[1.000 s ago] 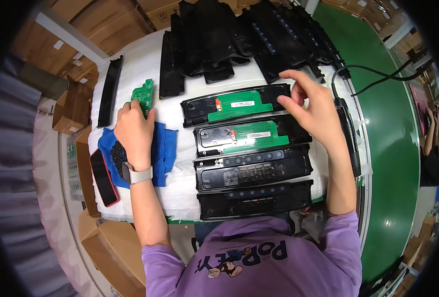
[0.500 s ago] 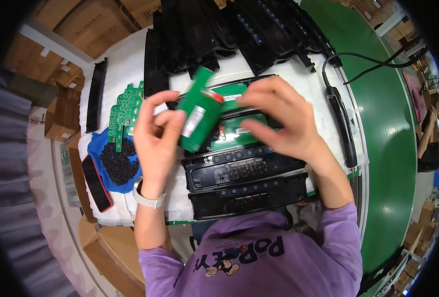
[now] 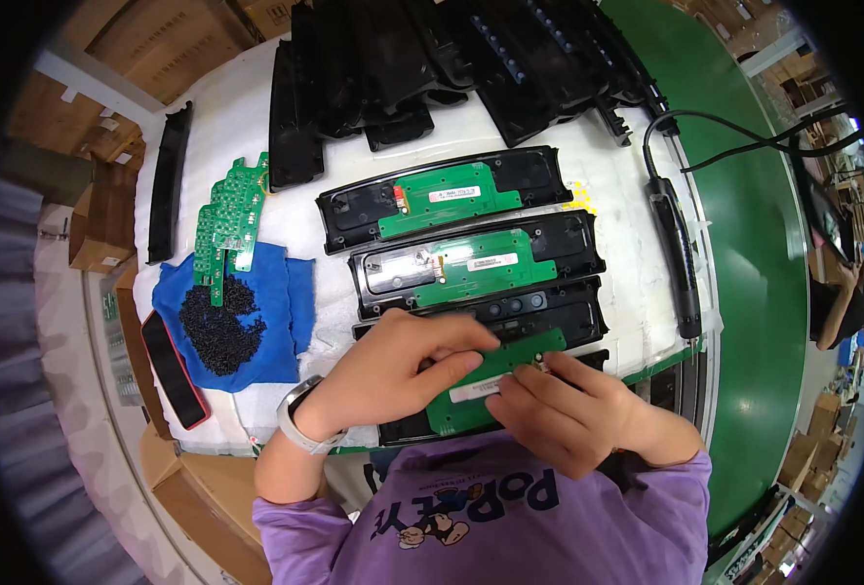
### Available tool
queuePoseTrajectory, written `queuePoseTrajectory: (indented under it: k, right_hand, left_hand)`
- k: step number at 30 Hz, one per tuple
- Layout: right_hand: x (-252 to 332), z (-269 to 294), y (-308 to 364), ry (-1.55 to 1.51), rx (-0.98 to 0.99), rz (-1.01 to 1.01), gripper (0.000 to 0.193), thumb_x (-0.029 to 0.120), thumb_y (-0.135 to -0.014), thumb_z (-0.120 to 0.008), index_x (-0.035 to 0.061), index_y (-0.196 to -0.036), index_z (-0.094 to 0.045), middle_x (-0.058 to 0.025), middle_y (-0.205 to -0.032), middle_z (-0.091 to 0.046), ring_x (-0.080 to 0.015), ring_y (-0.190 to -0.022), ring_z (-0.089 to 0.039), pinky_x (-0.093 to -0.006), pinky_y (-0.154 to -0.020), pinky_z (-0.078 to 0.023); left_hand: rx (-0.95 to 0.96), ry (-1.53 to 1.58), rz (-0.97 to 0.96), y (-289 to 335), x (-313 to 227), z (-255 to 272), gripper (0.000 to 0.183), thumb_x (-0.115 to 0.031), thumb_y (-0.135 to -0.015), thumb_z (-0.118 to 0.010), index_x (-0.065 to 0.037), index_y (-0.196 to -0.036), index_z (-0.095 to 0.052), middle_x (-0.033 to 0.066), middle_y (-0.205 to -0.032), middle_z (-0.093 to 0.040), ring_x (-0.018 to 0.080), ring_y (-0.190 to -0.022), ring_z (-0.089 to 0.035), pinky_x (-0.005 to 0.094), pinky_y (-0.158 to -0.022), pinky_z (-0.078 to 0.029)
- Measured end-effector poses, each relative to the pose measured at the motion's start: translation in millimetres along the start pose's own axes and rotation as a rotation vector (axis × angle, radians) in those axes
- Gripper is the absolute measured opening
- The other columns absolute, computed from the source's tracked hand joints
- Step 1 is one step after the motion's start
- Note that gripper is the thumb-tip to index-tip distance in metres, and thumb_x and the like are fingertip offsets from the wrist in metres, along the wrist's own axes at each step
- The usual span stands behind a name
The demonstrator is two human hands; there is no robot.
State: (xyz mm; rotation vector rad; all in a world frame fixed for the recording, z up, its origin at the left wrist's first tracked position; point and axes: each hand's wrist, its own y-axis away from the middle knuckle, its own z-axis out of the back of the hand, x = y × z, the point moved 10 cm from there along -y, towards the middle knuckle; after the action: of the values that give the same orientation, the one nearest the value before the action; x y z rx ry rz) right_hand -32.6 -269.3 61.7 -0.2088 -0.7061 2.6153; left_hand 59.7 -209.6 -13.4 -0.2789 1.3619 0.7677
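1. Down near the person's chest, both hands hold one long green circuit board [image 3: 495, 375] over the nearest black panel [image 3: 422, 424] on the table [image 3: 247, 117].
2. The left hand [image 3: 393, 366] has a tight grip on the board's top edge, with fingers lying across it.
3. The right hand [image 3: 564, 409] pinches the board's lower right end.
4. The board is flat and thin, with a white sticker near its middle, and it tilts up to the right.
5. Three more black panels lie in a row above it. Two of them have green boards [image 3: 451, 195] sitting inside.
6. A blue cloth [image 3: 291, 302] on the left holds a pile of tiny black bits [image 3: 219, 327].
7. Spare green boards [image 3: 225, 222] lie just above that pile.
8. Cardboard boxes [image 3: 100, 229] stand at the table's left side; I cannot tell what is in them.
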Motion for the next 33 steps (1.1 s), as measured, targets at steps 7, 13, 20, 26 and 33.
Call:
queuePoseTrajectory:
  k: [7,13,20,26,33]
  right_hand:
    - [-8,-8,16,-0.039,-0.01,-0.106,0.02,0.008,-0.061,-0.062,0.0004,-0.079,-0.066,-0.0092,-0.079,-0.062,-0.0203,-0.072,-0.061,-0.0302,-0.065,-0.05]
    - [-12,-15,21,-0.052,0.006,-0.129,0.025,0.01,-0.059,-0.061,-0.0012,-0.082,-0.066,-0.0096,-0.08,-0.062,-0.0205,-0.073,-0.061,-0.0299,-0.065,-0.05]
    - [-14,-13,26,-0.07,-0.012,-0.15,0.027,0.011,-0.06,-0.06,-0.0008,-0.083,-0.066,-0.0093,-0.081,-0.062,-0.0204,-0.074,-0.061,-0.0305,-0.065,-0.05]
    - [-16,-11,30,-0.07,-0.029,-0.164,0.026,0.011,-0.06,-0.059,-0.0004,-0.082,-0.065,-0.0094,-0.081,-0.062,-0.0207,-0.074,-0.061,-0.031,-0.065,-0.05]
    - [-18,-11,34,-0.08,-0.041,-0.172,0.025,0.011,-0.06,-0.06,-0.0002,-0.081,-0.065,-0.0094,-0.081,-0.062,-0.021,-0.073,-0.061,-0.0309,-0.065,-0.05]
  left_hand:
    - [-0.612,-0.391,-0.242,20,-16,69,0.006,-0.004,-0.077,-0.062,-0.001,-0.082,-0.063,0.01,-0.073,-0.062,0.0211,-0.058,-0.059,0.0277,-0.05,-0.044]
    - [-0.723,-0.31,-0.112,26,1,84,0.006,-0.006,-0.079,-0.062,-0.001,-0.083,-0.063,0.0067,-0.062,-0.057,0.0107,-0.051,-0.051,0.0226,-0.044,-0.035]
    - [-0.706,-0.3,-0.092,20,6,81,0.006,-0.006,-0.079,-0.063,-0.001,-0.082,-0.063,0.0069,-0.063,-0.058,0.0112,-0.052,-0.053,0.0224,-0.045,-0.037]
    - [-0.703,-0.306,-0.061,17,9,79,0.006,-0.005,-0.079,-0.063,0.0,-0.082,-0.063,0.0077,-0.064,-0.059,0.0118,-0.053,-0.054,0.0222,-0.047,-0.038]
    - [-0.686,-0.329,-0.059,13,10,76,0.006,-0.005,-0.079,-0.063,0.0,-0.082,-0.062,0.0078,-0.064,-0.058,0.0131,-0.053,-0.053,0.023,-0.048,-0.039]
